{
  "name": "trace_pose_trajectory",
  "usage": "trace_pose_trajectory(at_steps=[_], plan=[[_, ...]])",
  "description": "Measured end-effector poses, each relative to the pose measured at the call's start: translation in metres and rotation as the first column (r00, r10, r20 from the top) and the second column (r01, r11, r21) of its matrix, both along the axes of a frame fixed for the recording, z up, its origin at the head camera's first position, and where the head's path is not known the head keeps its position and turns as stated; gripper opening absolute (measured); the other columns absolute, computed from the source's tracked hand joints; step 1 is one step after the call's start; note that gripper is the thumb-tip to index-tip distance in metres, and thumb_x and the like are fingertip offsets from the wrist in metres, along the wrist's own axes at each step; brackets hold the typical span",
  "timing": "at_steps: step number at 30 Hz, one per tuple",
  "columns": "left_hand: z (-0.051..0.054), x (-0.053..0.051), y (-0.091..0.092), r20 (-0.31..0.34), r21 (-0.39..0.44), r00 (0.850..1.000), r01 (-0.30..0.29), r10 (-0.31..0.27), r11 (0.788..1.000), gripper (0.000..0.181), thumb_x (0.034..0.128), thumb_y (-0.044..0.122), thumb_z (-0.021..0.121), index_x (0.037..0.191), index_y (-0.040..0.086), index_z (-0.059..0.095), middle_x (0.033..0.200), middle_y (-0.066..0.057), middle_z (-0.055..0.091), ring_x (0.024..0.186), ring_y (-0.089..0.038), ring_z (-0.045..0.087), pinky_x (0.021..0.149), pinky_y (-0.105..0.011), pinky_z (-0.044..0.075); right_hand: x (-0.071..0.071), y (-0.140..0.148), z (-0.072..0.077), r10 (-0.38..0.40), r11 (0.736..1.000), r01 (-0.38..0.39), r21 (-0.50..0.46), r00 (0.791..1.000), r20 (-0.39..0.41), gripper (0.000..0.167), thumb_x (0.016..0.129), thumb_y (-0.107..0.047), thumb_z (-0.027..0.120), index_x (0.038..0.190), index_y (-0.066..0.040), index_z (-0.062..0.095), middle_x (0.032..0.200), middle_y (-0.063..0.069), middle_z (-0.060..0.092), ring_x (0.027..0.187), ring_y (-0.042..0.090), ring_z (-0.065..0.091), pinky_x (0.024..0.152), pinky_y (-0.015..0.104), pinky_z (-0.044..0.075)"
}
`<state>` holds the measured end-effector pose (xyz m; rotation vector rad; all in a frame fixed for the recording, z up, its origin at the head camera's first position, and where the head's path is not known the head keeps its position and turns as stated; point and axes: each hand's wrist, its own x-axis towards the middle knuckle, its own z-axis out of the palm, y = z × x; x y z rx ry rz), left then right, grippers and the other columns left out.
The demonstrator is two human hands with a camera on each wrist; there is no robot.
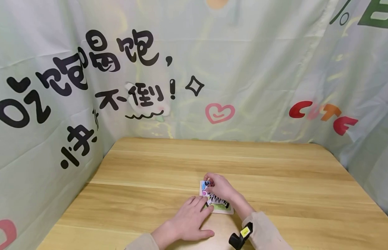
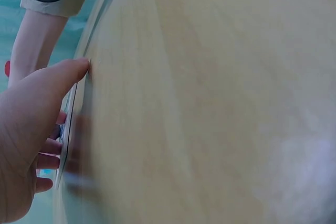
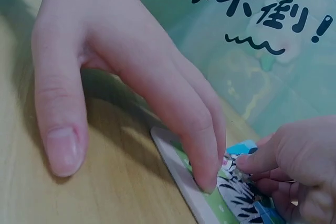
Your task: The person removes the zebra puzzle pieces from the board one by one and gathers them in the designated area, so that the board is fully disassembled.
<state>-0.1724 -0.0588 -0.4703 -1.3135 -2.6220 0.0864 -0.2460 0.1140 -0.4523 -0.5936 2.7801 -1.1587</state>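
Observation:
A small zebra picture board, with a pale border and green ground, lies flat on the table. My left hand rests beside it, fingers stretched over its near left part and thumb spread out on the wood. In the right wrist view, the left fingertips touch the board's green area. My right hand reaches over the far part, thumb and fingers pinching a small puzzle piece at the zebra's head. The right fingers partly cover that piece. The left wrist view catches the left hand and the board's edge side-on.
The wooden table reaches back to a printed curtain that hangs on the left, back and right. A black wrist camera is strapped over the right sleeve.

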Motion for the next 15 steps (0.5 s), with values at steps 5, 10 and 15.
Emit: trace_pose_trajectory(at_steps=[5, 10, 15], plan=[[0.0021, -0.0003, 0.0000, 0.014, -0.019, 1.000, -0.005, 0.006, 1.000, 0.071, 0.0864, 0.068, 0.035, 0.134, 0.016, 0.046, 0.137, -0.014, 0.042, 0.126, -0.026, 0.038, 0.102, -0.043, 0.031, -0.0012, 0.0005, 0.0012, 0.012, 0.999, -0.012, -0.030, 1.000, -0.006, 0.018, 0.082, 0.002, 0.063, 0.095, -0.009, 0.059, 0.073, 0.000, 0.048, 0.066, 0.015, 0.045, 0.061, 0.031, 0.039], [0.0031, 0.0001, -0.0004, 0.010, -0.031, 1.000, -0.013, 0.014, 0.999, 0.072, 0.0866, 0.068, 0.033, 0.135, 0.016, 0.045, 0.138, -0.014, 0.041, 0.127, -0.026, 0.037, 0.103, -0.043, 0.031, -0.0014, 0.0035, -0.0008, -0.003, 0.995, 0.002, -0.097, 1.000, -0.008, 0.017, 0.082, 0.003, 0.062, 0.094, -0.007, 0.058, 0.073, 0.001, 0.049, 0.066, 0.014, 0.046, 0.061, 0.029, 0.040], [0.0015, 0.0014, -0.0020, 0.020, -0.053, 1.000, -0.018, 0.019, 0.998, 0.074, 0.0875, 0.069, 0.029, 0.138, 0.016, 0.042, 0.141, -0.014, 0.038, 0.129, -0.026, 0.035, 0.103, -0.043, 0.030, -0.0019, 0.0087, -0.0024, 0.017, 0.989, -0.017, -0.147, 1.000, 0.003, 0.016, 0.084, 0.001, 0.061, 0.098, -0.005, 0.058, 0.073, 0.001, 0.052, 0.065, 0.013, 0.048, 0.059, 0.027, 0.042]])
